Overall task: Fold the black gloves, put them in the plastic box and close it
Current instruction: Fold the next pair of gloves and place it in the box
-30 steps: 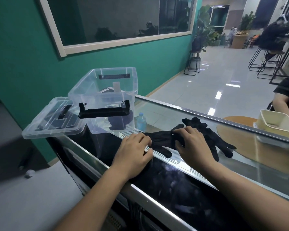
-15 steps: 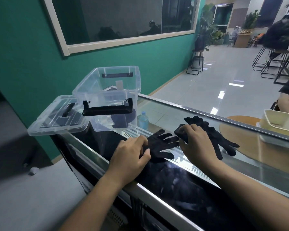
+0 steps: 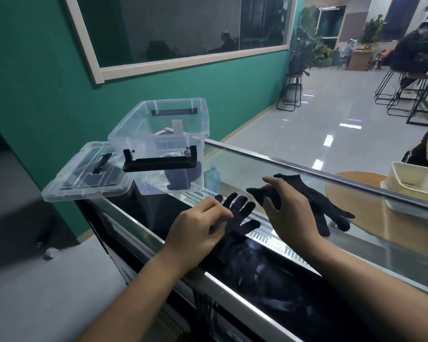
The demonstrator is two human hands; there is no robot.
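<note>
While left hand presses flat glove, right hand pinches crumpled glove.

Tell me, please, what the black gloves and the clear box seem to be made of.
The black gloves look like thin knitted fabric, matte: they lie limp and crease. The clear box is probably hard plastic, glossy: its see-through walls keep their shape and catch highlights.

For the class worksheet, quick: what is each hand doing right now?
Left hand: on the near glove, grip cannot be told.
Right hand: pinches the far glove.
</note>
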